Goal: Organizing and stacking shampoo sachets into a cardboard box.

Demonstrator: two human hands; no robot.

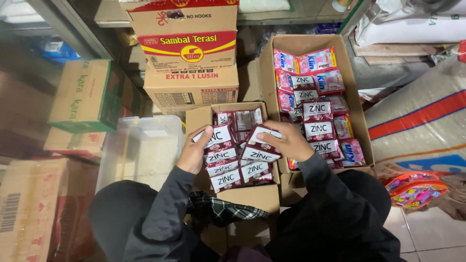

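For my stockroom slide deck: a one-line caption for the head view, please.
Left hand and right hand grip dark red sachet strips over a small carton, beside a larger carton of pink sachets.

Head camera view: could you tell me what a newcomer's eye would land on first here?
Most striking are the two hands in the centre: the left hand and right hand both grip dark red sachets stacked in a small open carton. Just right of it, a bigger carton holds more dark red sachets mixed with pink sachets. Behind, a red and yellow printed box sits on a stack.
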